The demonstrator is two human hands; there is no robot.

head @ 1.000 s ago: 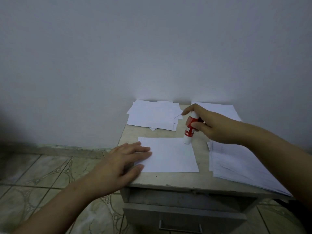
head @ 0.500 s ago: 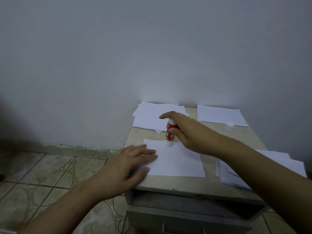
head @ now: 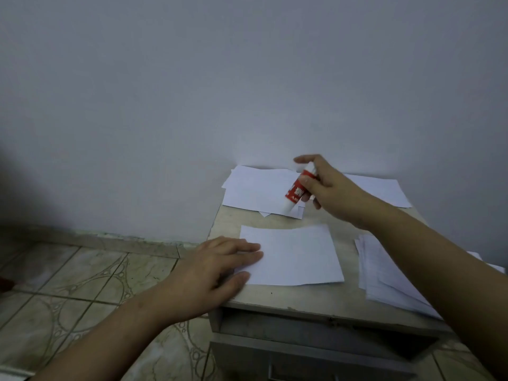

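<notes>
Right hand grips red-and-white glue stick, tilted, tip down, lifted above rear paper pile; left hand flat, fingers straight, pressing left edge of single white paper sheet on small beige cabinet top; paper stack at right

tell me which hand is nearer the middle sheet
Left. The left hand rests flat on the left edge of the sheet. The right hand holds the glue stick tilted over the far pile, beyond the sheet's far edge.
</notes>
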